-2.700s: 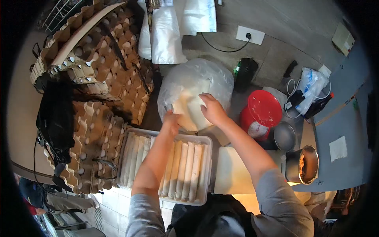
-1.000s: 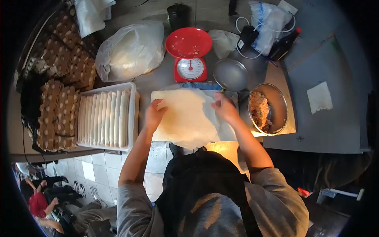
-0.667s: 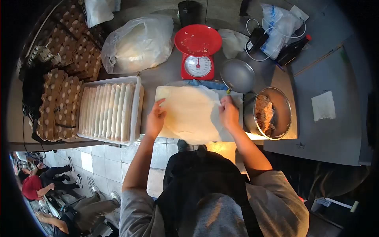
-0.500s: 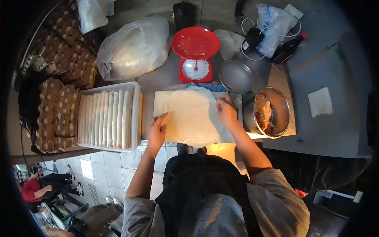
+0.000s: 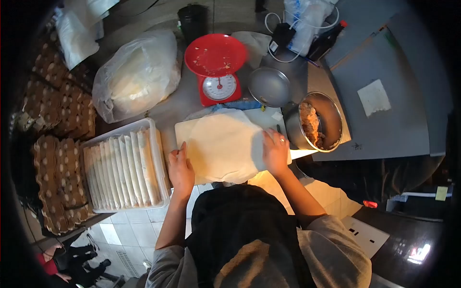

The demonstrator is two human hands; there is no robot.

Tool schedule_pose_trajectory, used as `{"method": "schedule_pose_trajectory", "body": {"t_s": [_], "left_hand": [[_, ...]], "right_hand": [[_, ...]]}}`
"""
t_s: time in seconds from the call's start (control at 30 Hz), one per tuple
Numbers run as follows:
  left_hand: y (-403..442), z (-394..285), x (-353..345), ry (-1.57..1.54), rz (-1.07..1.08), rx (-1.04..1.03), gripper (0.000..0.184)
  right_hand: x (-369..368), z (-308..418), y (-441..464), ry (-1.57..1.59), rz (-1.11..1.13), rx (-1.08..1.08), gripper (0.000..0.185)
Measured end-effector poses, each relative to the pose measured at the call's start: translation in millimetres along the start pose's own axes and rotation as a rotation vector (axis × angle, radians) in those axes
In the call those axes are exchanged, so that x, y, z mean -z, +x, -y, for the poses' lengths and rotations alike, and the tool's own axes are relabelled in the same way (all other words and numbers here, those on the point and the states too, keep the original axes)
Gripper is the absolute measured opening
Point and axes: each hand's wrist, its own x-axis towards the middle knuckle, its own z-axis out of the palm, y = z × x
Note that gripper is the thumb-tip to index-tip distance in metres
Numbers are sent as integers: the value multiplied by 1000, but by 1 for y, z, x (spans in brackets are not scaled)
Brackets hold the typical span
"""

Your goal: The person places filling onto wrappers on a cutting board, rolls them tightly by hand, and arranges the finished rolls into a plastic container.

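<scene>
A thin, round, pale dough sheet (image 5: 223, 144) lies flat on a white cutting board (image 5: 181, 128), its near edge hanging over the board's front. My left hand (image 5: 181, 172) rests at the sheet's left edge, fingers extended and a little apart. At the opposite edge is my right hand (image 5: 275, 152), its fingers stretched out over the rim of the sheet and a ring on one of them. Neither hand visibly holds anything. Right of the board stands a metal pot (image 5: 336, 117) with a chunky orange-brown filling (image 5: 309, 124) inside.
A plastic tub (image 5: 158, 144) of pale rolls (image 5: 122, 168) stands left, beside stacked egg trays (image 5: 60, 177). Behind the board are a red kitchen scale (image 5: 219, 89), a round metal lid or plate (image 5: 270, 87) and a plastic bag (image 5: 139, 72). A dark bottle (image 5: 326, 42) lies back right.
My right hand has come down from the board's upper right to the sheet's right edge. My left hand stays at the left edge. The camera view has shifted and turned.
</scene>
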Motion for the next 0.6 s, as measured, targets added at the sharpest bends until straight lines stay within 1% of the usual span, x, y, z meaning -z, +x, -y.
{"method": "schedule_pose_trajectory", "body": {"t_s": [0.07,0.1,0.17,0.2,0.3,0.4,0.5,0.53,0.6], "left_hand": [[1,-7,4,94,31,-82,48],[0,-3,-1,83,19,-119,48],[-3,9,-12,67,-16,-180,48],[-2,9,-12,69,-12,-165,47],[-3,4,-13,81,5,-118,46],[-6,0,-15,115,-15,-65,47],[-7,-3,-20,139,-62,-44,49],[-8,-4,-22,151,-80,-38,50],[-9,-6,-22,187,-102,-31,50]], "right_hand": [[-4,13,19,112,-22,57,38],[-8,16,29,172,-33,90,40],[-27,14,46,375,55,-181,44],[-31,12,55,479,98,-315,46],[-31,-1,73,471,409,-261,39],[-25,-1,78,597,330,-326,30],[-33,-9,79,601,226,-326,27],[-33,-11,78,597,128,-233,26],[-39,-16,76,667,52,-118,25]]}}
